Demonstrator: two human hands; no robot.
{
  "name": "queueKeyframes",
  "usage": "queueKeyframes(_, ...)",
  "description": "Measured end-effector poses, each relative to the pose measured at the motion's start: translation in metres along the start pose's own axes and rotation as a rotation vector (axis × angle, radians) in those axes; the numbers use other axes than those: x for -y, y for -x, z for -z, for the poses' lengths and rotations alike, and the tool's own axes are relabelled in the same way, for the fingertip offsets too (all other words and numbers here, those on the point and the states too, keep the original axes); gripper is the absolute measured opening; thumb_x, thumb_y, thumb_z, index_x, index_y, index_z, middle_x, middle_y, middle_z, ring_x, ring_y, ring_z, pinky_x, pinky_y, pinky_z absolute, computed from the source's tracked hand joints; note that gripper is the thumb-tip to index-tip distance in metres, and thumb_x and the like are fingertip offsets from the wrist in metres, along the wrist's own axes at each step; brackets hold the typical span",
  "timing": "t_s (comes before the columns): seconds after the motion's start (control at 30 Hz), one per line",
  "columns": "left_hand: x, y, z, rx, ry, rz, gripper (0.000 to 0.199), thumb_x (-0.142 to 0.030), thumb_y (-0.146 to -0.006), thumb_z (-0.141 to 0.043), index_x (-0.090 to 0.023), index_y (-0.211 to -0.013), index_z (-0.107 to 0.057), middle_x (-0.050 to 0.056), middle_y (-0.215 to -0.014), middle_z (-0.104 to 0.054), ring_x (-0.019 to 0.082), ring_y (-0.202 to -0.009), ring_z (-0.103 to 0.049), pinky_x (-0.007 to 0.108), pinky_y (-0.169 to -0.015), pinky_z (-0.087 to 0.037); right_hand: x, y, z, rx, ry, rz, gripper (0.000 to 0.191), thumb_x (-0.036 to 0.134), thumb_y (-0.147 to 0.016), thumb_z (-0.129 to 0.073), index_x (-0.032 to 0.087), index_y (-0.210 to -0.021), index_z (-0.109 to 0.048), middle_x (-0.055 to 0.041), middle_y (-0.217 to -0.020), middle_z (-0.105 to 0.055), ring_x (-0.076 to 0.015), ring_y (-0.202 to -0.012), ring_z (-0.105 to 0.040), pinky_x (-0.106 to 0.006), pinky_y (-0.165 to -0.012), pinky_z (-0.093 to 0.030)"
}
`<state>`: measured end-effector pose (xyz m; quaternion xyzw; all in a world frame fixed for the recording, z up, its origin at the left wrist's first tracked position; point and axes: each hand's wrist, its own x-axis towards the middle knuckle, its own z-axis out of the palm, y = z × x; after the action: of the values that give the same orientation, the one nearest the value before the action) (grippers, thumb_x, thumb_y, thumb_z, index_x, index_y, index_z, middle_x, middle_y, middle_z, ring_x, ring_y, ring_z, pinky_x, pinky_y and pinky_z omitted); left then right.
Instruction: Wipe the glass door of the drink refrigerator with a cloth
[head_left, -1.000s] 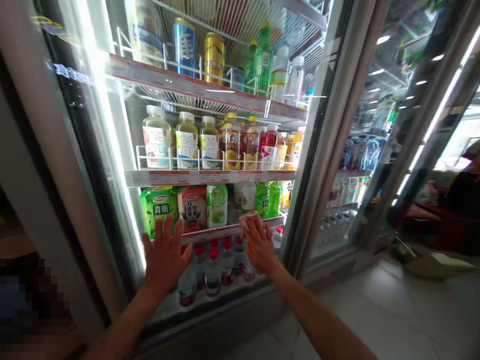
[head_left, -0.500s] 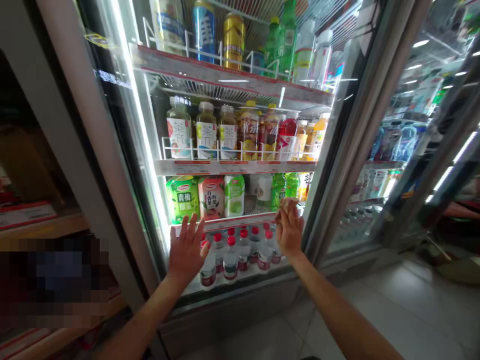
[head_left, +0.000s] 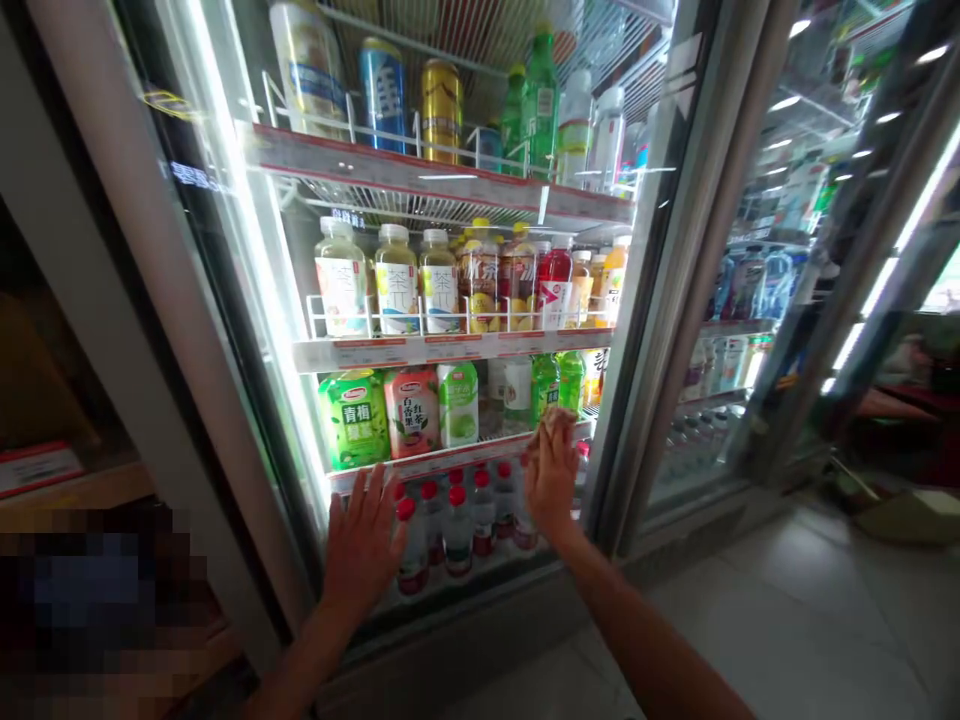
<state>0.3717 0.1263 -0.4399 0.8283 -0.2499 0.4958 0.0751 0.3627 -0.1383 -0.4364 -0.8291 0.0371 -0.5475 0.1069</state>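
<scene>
My left hand [head_left: 361, 548] lies flat with fingers spread against the glass door of a drinks fridge, in front of the lowest shelf. My right hand [head_left: 552, 482] is up at the same glass farther right, its fingers pressed together over what looks like a crumpled brownish cloth [head_left: 564, 420], mostly hidden. Behind the glass near my hands stand red-capped water bottles [head_left: 457, 535]. Above them are a green drink carton [head_left: 354, 420], a red one [head_left: 412, 415], a green-and-white one [head_left: 458, 405] and green bottles [head_left: 545, 385].
Higher shelves hold tea bottles [head_left: 396, 285], a blue can [head_left: 382, 95], a gold can [head_left: 441, 110] and green glass bottles [head_left: 540, 100]. A metal door frame [head_left: 679, 300] rises on the right, with another fridge beyond. Tiled floor [head_left: 720, 610] lies at lower right.
The view has shifted, so the fridge sits farther left and lower. My right hand has slid slightly left and down across the glass. My left hand is a little lower, still flat.
</scene>
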Motion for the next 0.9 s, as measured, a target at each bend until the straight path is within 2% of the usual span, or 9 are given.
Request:
queueKeyframes(0.1, -0.002, 0.001, -0.001, 0.000, -0.009, 0.020, 0.072, -0.022, -0.083, -0.048, -0.020, -0.147, -0.014, 0.013, -0.148, -0.029, 0.026, -0.141, -0.015, 0.052, -0.114, -0.015, 0.021, 0.015, -0.002, 0.219, -0.052, 0.352, 0.066, 0.013, -0.081, -0.041, 0.020, -0.145, -0.027, -0.0077, -0.150, -0.031, -0.0268, -0.143, -0.011, -0.051, -0.112, -0.018)
queueKeyframes(0.17, -0.001, 0.001, 0.001, 0.014, -0.018, 0.008, 0.069, -0.022, -0.084, -0.047, -0.020, -0.146, -0.017, 0.013, -0.148, -0.030, 0.026, -0.140, -0.017, 0.050, -0.114, -0.016, 0.023, 0.020, -0.002, 0.268, -0.052, 0.472, 0.066, 0.011, -0.079, -0.042, 0.023, -0.143, -0.032, -0.0047, -0.147, -0.038, -0.0249, -0.142, -0.013, -0.050, -0.114, -0.014)
queueKeyframes(0.37, 0.001, 0.006, 0.004, 0.043, -0.047, -0.034, 0.065, -0.020, -0.082, -0.047, -0.018, -0.143, -0.026, 0.013, -0.146, -0.034, 0.026, -0.141, -0.017, 0.049, -0.113, -0.018, 0.006, 0.016, -0.003, 0.020, 0.042, 0.080, 0.062, 0.012, -0.084, -0.038, 0.016, -0.145, -0.027, -0.0129, -0.149, -0.032, -0.0274, -0.142, -0.014, -0.052, -0.110, -0.020)
queueKeyframes(0.4, 0.000, 0.006, 0.003, 0.044, -0.047, -0.028, 0.064, -0.020, -0.082, -0.047, -0.017, -0.143, -0.028, 0.014, -0.146, -0.033, 0.026, -0.141, -0.015, 0.049, -0.113, -0.018, 0.012, 0.020, -0.004, 0.057, 0.033, 0.120, 0.062, 0.012, -0.084, -0.038, 0.015, -0.145, -0.027, -0.0120, -0.150, -0.031, -0.0275, -0.143, -0.012, -0.051, -0.111, -0.019)
queueKeyframes(0.5, -0.001, 0.006, 0.005, 0.052, -0.036, -0.020, 0.061, -0.021, -0.083, -0.047, -0.015, -0.141, -0.030, 0.016, -0.146, -0.033, 0.027, -0.142, -0.014, 0.049, -0.112, -0.020, 0.036, 0.029, -0.004, 0.248, -0.039, 0.433, 0.064, 0.015, -0.081, -0.043, 0.021, -0.144, -0.031, -0.0031, -0.148, -0.035, -0.0249, -0.143, -0.009, -0.047, -0.115, -0.011)
queueKeyframes(0.57, 0.004, 0.006, 0.010, 0.052, -0.031, -0.002, 0.061, -0.023, -0.084, -0.046, -0.015, -0.142, -0.027, 0.017, -0.146, -0.033, 0.026, -0.142, -0.014, 0.049, -0.112, -0.022, 0.048, 0.018, -0.001, 0.271, -0.071, 0.525, 0.062, 0.016, -0.082, -0.043, 0.024, -0.142, -0.035, 0.0004, -0.146, -0.040, -0.0219, -0.143, -0.009, -0.045, -0.116, -0.005)
queueKeyframes(0.73, 0.029, 0.005, 0.028, 0.045, -0.054, 0.127, 0.066, -0.027, -0.087, -0.047, -0.017, -0.145, -0.017, 0.019, -0.148, -0.029, 0.029, -0.142, -0.013, 0.054, -0.109, -0.023, 0.073, -0.039, 0.004, 0.121, -0.048, 0.291, 0.060, 0.015, -0.083, -0.041, 0.018, -0.142, -0.034, -0.0050, -0.150, -0.032, -0.0242, -0.144, -0.005, -0.049, -0.115, -0.004)
queueKeyframes(0.8, 0.037, 0.010, 0.031, 0.051, -0.065, 0.153, 0.066, -0.029, -0.087, -0.046, -0.017, -0.145, -0.016, 0.019, -0.148, -0.029, 0.031, -0.141, -0.016, 0.055, -0.109, -0.023, 0.088, -0.036, 0.001, 0.189, -0.075, 0.421, 0.061, 0.017, -0.083, -0.042, 0.017, -0.143, -0.032, -0.0043, -0.152, -0.028, -0.0250, -0.144, -0.003, -0.049, -0.115, -0.001)
queueKeyframes(0.9, 0.045, 0.024, 0.032, 0.047, -0.077, 0.136, 0.066, -0.027, -0.087, -0.044, -0.016, -0.145, -0.015, 0.020, -0.147, -0.030, 0.031, -0.141, -0.018, 0.055, -0.109, -0.024, 0.105, -0.007, -0.007, 0.378, -0.131, 0.819, 0.059, 0.017, -0.084, -0.041, 0.016, -0.142, -0.034, -0.0037, -0.151, -0.029, -0.0209, -0.144, -0.007, -0.045, -0.116, 0.001)
